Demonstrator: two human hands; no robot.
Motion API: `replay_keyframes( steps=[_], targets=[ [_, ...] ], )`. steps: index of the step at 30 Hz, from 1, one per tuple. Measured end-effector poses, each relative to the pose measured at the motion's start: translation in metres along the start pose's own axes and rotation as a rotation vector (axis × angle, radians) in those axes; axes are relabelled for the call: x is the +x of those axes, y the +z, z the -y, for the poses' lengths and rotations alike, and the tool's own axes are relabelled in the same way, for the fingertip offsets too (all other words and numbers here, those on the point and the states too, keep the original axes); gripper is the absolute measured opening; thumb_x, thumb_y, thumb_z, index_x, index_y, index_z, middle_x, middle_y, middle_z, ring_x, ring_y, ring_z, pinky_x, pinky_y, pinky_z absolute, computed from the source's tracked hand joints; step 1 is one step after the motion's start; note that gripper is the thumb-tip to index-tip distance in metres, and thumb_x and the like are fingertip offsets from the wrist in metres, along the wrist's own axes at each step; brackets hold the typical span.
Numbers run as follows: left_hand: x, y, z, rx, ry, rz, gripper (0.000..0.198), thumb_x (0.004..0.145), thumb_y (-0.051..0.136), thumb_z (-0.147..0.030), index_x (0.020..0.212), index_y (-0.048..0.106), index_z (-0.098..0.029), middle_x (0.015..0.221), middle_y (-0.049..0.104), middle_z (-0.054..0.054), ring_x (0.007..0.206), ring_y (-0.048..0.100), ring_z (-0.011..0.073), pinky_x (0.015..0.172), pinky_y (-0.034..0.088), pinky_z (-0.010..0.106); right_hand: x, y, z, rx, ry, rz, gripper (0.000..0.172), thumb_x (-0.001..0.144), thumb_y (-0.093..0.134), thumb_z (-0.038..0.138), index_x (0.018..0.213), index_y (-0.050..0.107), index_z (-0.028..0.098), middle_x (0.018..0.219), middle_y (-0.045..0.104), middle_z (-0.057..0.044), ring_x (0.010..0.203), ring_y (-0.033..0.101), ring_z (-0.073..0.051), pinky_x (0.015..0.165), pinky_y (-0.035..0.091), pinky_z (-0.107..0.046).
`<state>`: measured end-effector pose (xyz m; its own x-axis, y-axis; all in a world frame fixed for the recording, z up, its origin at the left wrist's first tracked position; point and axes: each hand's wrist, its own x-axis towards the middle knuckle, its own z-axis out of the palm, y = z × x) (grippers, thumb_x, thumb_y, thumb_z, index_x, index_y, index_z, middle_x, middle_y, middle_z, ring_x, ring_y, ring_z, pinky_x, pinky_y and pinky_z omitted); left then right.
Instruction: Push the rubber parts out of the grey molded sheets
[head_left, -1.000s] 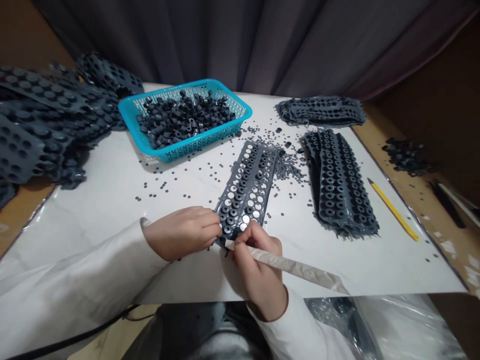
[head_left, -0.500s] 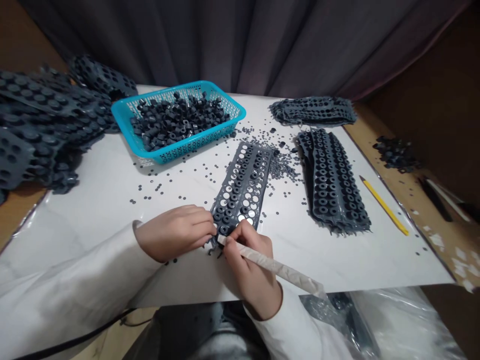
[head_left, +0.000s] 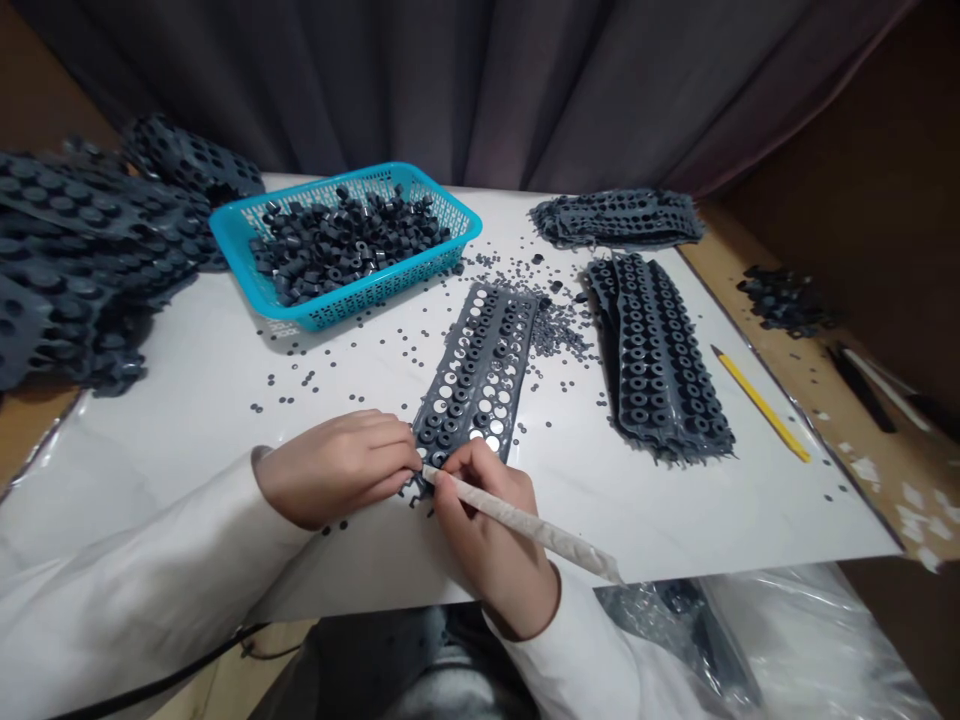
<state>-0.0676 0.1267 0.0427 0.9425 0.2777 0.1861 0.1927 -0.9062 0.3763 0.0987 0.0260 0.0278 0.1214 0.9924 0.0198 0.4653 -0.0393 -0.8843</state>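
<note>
A dark grey rubbery sheet (head_left: 474, 375) with rows of ring-shaped bumps and round holes lies on the white tabletop, its near end between my hands. My left hand (head_left: 349, 468) is closed, its fingertips pinching the sheet's lower left edge. In my right hand (head_left: 487, 520) is a slim stick wrapped in white paper (head_left: 547, 535), gripped like a pen close to its tip. That tip touches the near end of the sheet, right beside my left fingertips. My fingers partly hide the lower rows.
A blue basket (head_left: 262, 290) of small dark rings stands behind, left of the sheet. Folded grey sheets (head_left: 660, 360) lie to the right, with another stack (head_left: 619, 218) behind. A grey heap (head_left: 82, 260) fills the left. A yellow pencil-like tool (head_left: 761, 405) lies right; small discs (head_left: 559, 330) are scattered about.
The whole view has shifted slightly left. The back end of the paper-wrapped stick has swung a little to the left, while both hands keep their hold at the sheet's near end.
</note>
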Motion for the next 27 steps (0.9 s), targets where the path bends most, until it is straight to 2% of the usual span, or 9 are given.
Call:
replay_keyframes(
  steps=[14, 27],
  targets=[
    [-0.006, -0.001, 0.006, -0.156, -0.055, 0.032, 0.016, 0.092, 0.044, -0.016, 0.091, 0.06, -0.017, 0.082, 0.063, 0.004, 0.078, 0.056, 0.0146, 0.075, 0.043, 0.026, 0.001, -0.001, 0.002, -0.017, -0.007, -0.019, 0.015, 0.077, 0.05, 0.018, 0.063, 0.045, 0.02, 0.047, 0.046, 0.006, 0.041, 0.041, -0.009, 0.044, 0.029, -0.019],
    [-0.011, -0.002, 0.012, -0.2, -0.068, 0.021, 0.016, 0.091, 0.047, -0.017, 0.094, 0.062, -0.018, 0.084, 0.065, 0.006, 0.079, 0.059, 0.0146, 0.076, 0.046, 0.026, 0.002, 0.001, -0.001, -0.019, 0.004, -0.035, 0.015, 0.073, 0.05, 0.015, 0.06, 0.044, 0.021, 0.045, 0.048, 0.006, 0.039, 0.042, -0.008, 0.043, 0.029, -0.019]
  ],
)
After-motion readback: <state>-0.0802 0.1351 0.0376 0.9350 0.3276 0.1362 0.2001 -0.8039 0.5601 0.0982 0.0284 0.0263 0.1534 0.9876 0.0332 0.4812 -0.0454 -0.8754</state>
